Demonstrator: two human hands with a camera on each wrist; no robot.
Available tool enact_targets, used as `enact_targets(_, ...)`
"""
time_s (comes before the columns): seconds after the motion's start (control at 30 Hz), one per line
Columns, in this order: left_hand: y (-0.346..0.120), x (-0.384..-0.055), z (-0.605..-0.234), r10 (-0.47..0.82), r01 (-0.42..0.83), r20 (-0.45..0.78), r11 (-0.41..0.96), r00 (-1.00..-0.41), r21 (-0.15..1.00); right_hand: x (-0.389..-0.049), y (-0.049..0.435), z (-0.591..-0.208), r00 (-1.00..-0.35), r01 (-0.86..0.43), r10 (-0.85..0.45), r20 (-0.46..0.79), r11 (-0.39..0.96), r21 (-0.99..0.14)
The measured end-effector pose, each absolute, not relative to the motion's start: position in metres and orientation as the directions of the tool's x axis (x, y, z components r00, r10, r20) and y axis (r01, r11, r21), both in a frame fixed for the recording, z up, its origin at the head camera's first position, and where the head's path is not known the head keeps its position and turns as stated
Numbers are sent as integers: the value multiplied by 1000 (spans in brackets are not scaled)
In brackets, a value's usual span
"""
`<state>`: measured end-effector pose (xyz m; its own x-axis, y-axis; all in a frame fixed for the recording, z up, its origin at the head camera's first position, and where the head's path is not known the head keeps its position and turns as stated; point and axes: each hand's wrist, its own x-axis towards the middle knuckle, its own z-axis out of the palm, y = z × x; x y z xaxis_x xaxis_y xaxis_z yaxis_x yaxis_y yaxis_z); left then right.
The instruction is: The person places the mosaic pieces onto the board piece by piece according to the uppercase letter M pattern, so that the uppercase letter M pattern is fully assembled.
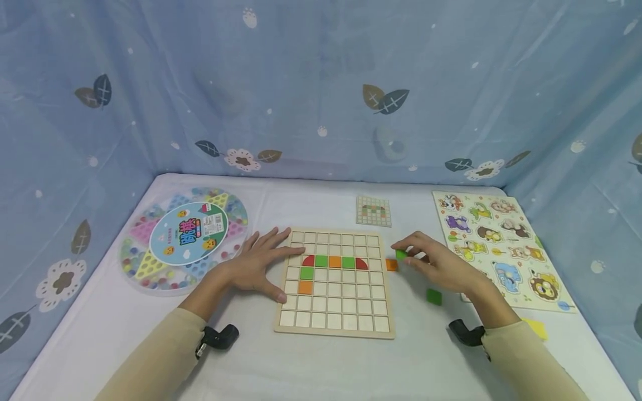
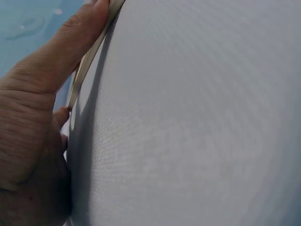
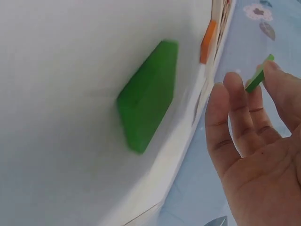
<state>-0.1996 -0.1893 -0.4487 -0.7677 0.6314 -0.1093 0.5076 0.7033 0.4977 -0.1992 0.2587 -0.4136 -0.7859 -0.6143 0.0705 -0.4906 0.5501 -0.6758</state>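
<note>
A wooden grid board lies on the white table. On it, a row runs red quarter-round tile, green, orange, green, red; a green tile and an orange tile sit below its left end. My left hand spreads its fingers over the board's left edge, the thumb against the frame. Right of the board, my right hand pinches a green square tile between thumb and fingertips. An orange tile lies beside the board's right edge, and another green tile lies nearer me.
Behind the board is a small pattern card showing a coloured grid. A round marble game with a blue label stands at left. An animal puzzle board lies at right, with a yellow piece partly behind my right sleeve.
</note>
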Motion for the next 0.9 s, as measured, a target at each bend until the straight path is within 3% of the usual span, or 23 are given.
enact_targets(0.9,-189,-199,-448,626,499,-118,708,-770,500,-201,218,-410,-746,-410,-664,52,396,-822)
